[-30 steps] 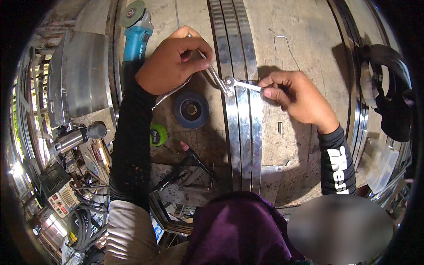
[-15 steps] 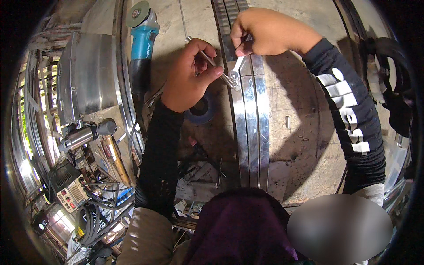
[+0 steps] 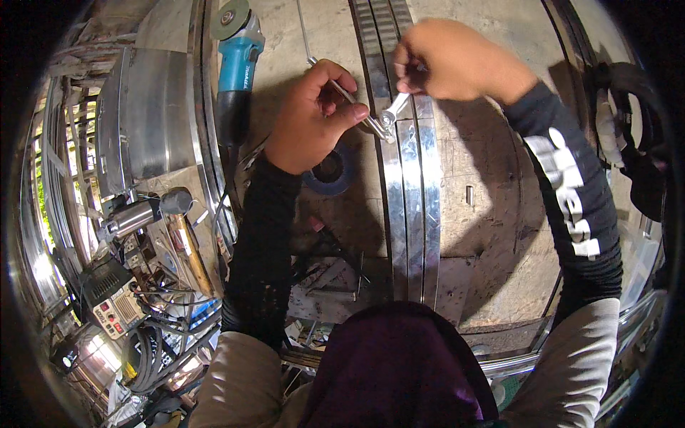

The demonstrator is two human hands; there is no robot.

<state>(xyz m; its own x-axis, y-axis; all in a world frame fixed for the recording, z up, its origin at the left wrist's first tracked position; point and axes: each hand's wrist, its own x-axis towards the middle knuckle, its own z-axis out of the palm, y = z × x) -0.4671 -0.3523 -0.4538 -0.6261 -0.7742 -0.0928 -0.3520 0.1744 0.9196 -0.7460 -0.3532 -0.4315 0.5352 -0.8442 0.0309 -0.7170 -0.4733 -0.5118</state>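
Note:
My left hand (image 3: 303, 121) is closed around a slim metal rod (image 3: 344, 94) that slants down to the right; its lower end reaches small metal hardware (image 3: 387, 132) on the shiny metal strips (image 3: 410, 192). A thinner rod (image 3: 303, 28) runs away from its upper end. My right hand (image 3: 464, 63), slightly blurred, pinches the handle of a silver wrench (image 3: 397, 106). The wrench's head sits at the same hardware, next to the rod's end. Whether it encloses a nut there is too small to tell.
A teal angle grinder (image 3: 237, 63) lies at the far left of the work surface. Near my left forearm are a dark ring-shaped disc (image 3: 328, 172) and a red-tipped tool (image 3: 317, 224). A hammer (image 3: 187, 239) and a welding machine (image 3: 118, 310) stand further left.
The wrench has swung clockwise, its handle now leaning further right, and my right hand has moved right and slightly nearer with it. My left hand keeps its grip; the whole view has shifted slightly.

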